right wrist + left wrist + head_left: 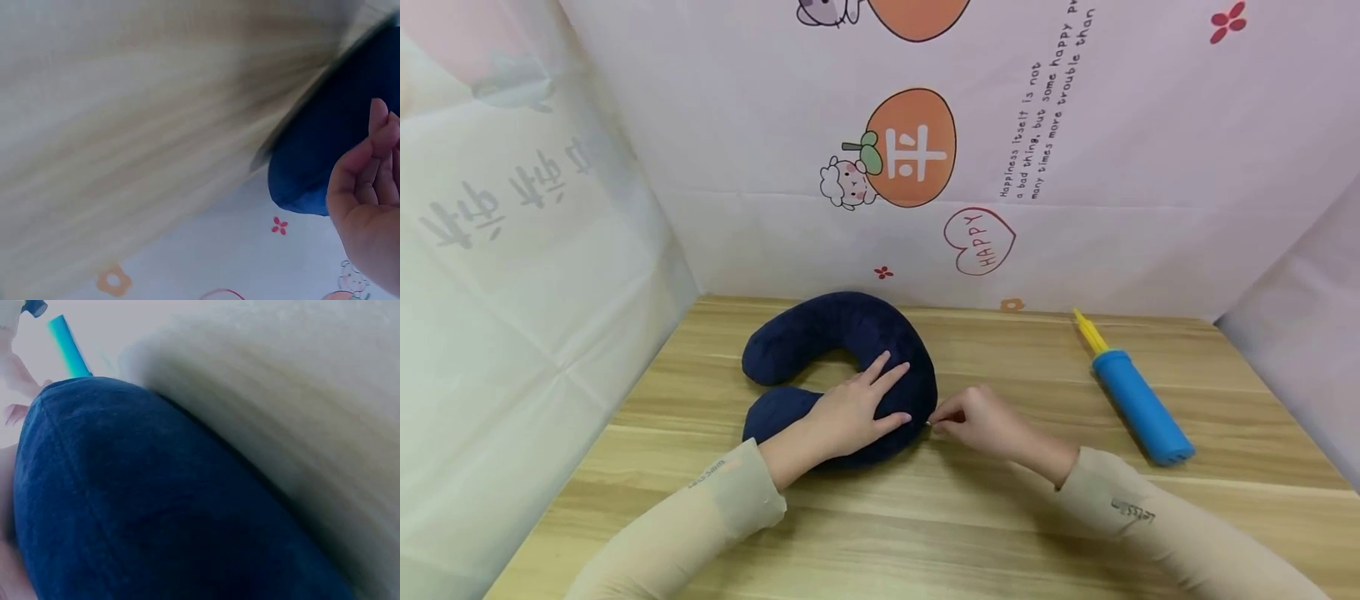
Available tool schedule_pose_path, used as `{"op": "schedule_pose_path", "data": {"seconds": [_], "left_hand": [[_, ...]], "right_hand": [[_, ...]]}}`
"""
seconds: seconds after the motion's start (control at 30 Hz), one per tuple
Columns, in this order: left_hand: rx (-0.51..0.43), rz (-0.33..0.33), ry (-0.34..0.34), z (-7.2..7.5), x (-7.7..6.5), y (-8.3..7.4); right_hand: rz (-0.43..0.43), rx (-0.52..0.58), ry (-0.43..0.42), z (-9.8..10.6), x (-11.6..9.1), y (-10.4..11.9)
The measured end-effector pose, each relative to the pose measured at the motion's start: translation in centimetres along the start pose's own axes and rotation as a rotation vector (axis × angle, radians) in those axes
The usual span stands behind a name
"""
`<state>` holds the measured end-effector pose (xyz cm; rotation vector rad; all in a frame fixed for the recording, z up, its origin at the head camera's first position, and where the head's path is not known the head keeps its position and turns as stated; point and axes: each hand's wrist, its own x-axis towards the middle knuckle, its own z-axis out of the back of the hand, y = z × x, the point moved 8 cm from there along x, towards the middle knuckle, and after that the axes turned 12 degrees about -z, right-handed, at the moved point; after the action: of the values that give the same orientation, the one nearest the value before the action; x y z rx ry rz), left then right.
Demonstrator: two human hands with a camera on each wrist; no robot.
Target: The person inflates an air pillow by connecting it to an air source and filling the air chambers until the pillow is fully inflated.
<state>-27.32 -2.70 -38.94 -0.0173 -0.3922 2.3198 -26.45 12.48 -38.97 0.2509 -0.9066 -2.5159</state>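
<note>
A navy plush U-shaped neck pillow (850,317) lies on the wooden table, its opening facing left. My left hand (853,412) rests on the pillow's near right part, fingers straight and spread. At the pillow's outer right edge, my right hand (981,423) pinches a small silvery zipper pull (928,423) between thumb and forefinger. The right wrist view shows the curled fingers of this hand (365,187) beside the blue fabric, with the pull hidden. In the left wrist view the pillow (137,487) fills much of the picture, a seam running along it.
A blue hand pump (1142,408) with a yellow nozzle (1090,332) lies on the right side of the table (925,542). White printed cloth (775,225) hangs along the table's back edge and at both sides.
</note>
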Motion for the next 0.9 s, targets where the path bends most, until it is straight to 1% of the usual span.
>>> {"op": "schedule_pose_path", "data": {"seconds": [0.13,0.2,0.3,0.37,0.43,0.5,0.57,0.63,0.7,0.77,0.8,0.83,0.9], "left_hand": [[-0.051,0.0,0.007,0.5,-0.4,0.3],[-0.071,0.0,0.015,0.8,-0.6,0.4],[-0.079,-0.011,0.016,1.3,-1.1,0.7],[-0.077,-0.027,-0.001,1.9,-1.4,1.1],[-0.067,-0.05,-0.046,2.8,-1.8,1.7],[-0.068,-0.039,-0.098,4.2,-2.2,2.8],[-0.082,-0.026,-0.155,5.9,-2.6,4.2],[-0.11,-0.011,-0.206,7.7,-2.9,5.8],[-0.138,-0.003,-0.241,9.2,-3.1,7.5],[-0.147,-0.007,-0.263,10.1,-3.2,8.9],[-0.15,-0.006,-0.261,10.4,-3.2,9.7],[-0.144,0.0,-0.258,10.6,-3.2,10.3],[-0.136,0.019,-0.228,10.6,-3.0,11.5]], "right_hand": [[-0.061,0.137,0.027,-0.2,0.0,-0.7],[-0.066,0.177,0.032,-0.3,-0.2,-0.8],[-0.07,0.205,0.03,-0.4,-0.6,-0.8],[-0.078,0.226,0.035,-0.5,-1.0,-0.8],[-0.107,0.256,0.043,-0.6,-1.5,-0.9],[-0.139,0.312,0.056,-0.8,-1.9,-1.1],[-0.162,0.356,0.052,-0.8,-2.2,-1.2],[-0.173,0.394,0.038,-0.6,-2.3,-1.3],[-0.183,0.432,0.022,-0.4,-2.4,-1.2],[-0.179,0.445,0.002,-0.1,-2.4,-0.9],[-0.171,0.453,-0.009,-0.1,-2.4,-0.7],[-0.157,0.459,-0.019,-0.1,-2.3,-0.4],[-0.12,0.449,-0.043,-0.1,-2.2,0.3]]}}
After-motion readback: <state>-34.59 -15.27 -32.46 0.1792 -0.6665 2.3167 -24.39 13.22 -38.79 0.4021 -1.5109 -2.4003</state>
